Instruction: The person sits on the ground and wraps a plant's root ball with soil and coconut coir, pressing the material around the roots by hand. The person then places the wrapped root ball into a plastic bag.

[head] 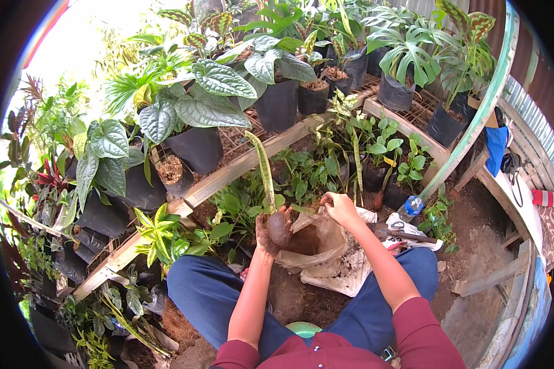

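My left hand (267, 237), dark with soil, holds a brown rounded object (279, 229) that looks like a coconut shell. A long, yellow-edged snake plant leaf (264, 173) rises upright just behind it. To the right, my right hand (341, 208) hovers at the far rim of an open plastic sack (330, 258), its fingers bent together. Whether they grip the rim or something small is unclear. Brown fibrous material (304, 240) fills part of the sack, which stands on a soil-stained white sheet (346, 276) between my knees.
A plastic water bottle (410, 207) stands to the right, near a dark-handled tool (411, 236) and scissors (397, 226). Beyond runs a wooden-edged mesh bench (240, 173) with potted plants. Cut snake plant leaves (134, 325) lie at lower left. A green post (471, 133) leans at right.
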`<state>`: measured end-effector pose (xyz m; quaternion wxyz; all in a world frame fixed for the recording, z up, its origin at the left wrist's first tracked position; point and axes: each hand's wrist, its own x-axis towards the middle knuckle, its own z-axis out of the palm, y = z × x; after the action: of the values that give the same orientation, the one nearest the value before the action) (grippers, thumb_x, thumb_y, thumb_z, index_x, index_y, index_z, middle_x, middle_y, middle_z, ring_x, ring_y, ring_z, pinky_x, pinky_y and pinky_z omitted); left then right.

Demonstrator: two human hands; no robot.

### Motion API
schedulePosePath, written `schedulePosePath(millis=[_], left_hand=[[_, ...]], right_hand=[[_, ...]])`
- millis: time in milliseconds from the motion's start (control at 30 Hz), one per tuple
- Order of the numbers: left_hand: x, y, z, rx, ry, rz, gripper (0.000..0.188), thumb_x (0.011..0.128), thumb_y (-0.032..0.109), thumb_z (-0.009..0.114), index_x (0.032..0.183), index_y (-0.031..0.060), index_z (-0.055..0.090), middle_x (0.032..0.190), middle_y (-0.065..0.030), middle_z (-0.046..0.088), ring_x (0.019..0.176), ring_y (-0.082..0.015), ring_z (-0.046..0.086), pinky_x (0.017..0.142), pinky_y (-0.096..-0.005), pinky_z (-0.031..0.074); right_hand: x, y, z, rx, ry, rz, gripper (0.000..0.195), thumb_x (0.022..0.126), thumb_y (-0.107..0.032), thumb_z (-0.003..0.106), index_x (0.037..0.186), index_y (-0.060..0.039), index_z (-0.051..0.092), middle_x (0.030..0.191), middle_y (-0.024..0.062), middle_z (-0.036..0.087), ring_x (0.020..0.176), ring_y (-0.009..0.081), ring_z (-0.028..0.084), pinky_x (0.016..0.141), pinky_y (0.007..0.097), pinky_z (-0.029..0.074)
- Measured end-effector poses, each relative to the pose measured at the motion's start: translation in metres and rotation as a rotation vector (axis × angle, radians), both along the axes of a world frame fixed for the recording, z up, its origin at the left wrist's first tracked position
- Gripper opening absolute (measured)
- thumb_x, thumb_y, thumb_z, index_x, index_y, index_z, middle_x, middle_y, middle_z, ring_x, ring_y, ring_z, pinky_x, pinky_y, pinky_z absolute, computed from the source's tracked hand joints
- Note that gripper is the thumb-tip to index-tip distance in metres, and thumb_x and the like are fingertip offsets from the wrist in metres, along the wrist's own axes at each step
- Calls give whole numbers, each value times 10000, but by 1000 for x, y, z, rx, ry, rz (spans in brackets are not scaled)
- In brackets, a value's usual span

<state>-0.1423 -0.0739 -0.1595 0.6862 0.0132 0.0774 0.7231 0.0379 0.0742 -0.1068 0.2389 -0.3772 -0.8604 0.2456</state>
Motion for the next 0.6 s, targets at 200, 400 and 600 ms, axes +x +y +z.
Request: schedulePosePath(millis=[200,400,600], left_hand=[[3,0,3,-5,144,64,516,862,458,456,1214,82,480,1211,-72,543,975,-244,594,698,-351,534],[-3,-1,-2,37,117,-13,435,858,404,493,1173,104,517,1152,-56,563,997,-246,576,747,-403,529],[3,1,6,-39,134,13,390,857,370,508,1145,109,527,1117,-56,575,892,-235,605,748,-442,534]], right_hand=[[-2,6,1,-352,272,77,186,729,-99,539,875,-66,650,769,170,641,720,317,620,677,399,486],[6,1,24,34,-53,35,161,719,-109,526,817,-51,639,782,143,649,752,313,621,684,411,481],[17,4,30,-7,-122,94,169,717,-100,524,823,-39,641,807,156,647,785,311,621,708,392,478]])
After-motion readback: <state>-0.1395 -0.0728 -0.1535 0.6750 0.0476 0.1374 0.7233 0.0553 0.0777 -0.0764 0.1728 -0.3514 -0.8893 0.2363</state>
